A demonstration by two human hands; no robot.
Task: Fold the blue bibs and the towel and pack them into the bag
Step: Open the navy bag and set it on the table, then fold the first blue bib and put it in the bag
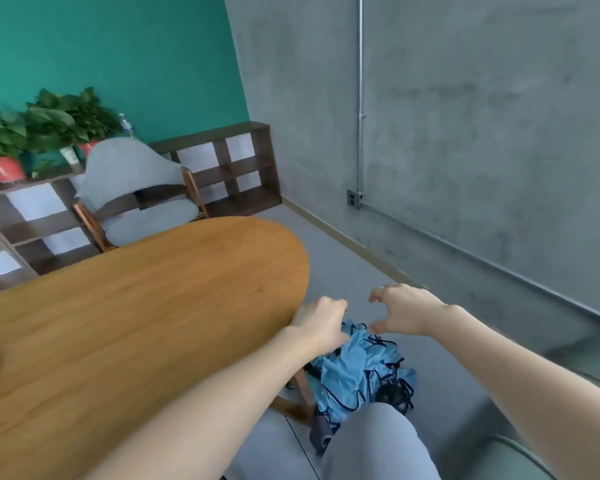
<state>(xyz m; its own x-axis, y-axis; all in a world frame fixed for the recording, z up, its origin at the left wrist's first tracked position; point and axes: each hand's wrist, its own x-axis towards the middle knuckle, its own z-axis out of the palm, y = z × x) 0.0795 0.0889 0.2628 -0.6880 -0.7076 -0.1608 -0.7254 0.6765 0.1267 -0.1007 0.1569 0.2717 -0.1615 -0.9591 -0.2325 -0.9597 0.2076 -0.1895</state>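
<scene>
A crumpled heap of light blue bibs point(357, 368) with dark trim and cords lies low beside the table's rounded end, just beyond my knee. My left hand point(321, 322) is at the heap's top left edge with curled fingers and its thumb against the cloth; its fingertips are hidden, so a grip cannot be confirmed. My right hand point(400, 310) hovers over the top of the heap, thumb and fingers spread in a C shape, with the thumb tip near the cloth. No towel is visible. A dark grey item point(321, 439) peeks out under the bibs.
The oval wooden table point(136, 323) fills the left side, and a wooden leg point(303, 393) stands next to the bibs. A grey chair point(136, 195) and a low shelf point(229, 168) with potted plants point(49, 126) stand behind. Grey floor point(447, 358) and a concrete wall lie to the right.
</scene>
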